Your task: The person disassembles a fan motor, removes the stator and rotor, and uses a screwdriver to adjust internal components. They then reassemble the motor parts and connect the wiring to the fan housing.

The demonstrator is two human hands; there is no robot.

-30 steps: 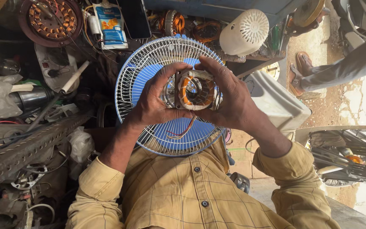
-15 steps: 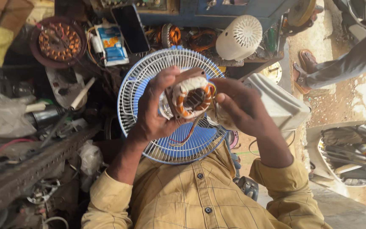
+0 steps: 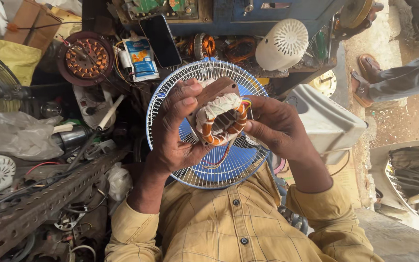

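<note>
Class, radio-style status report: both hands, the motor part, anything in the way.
Left hand and right hand both grip the fan motor stator, copper windings showing. Wire fan guard right behind it. Nothing between the hands.

Behind, a round wire fan guard (image 3: 170,97) over blue blades (image 3: 229,167). Above, on a crowded shelf: dark phone (image 3: 161,40), blue-and-white packet (image 3: 140,59), white vented cap (image 3: 282,43), copper-wound stator (image 3: 85,57). At left, clear plastic bag (image 3: 18,136) and perforated metal angle bar (image 3: 40,204).
</note>
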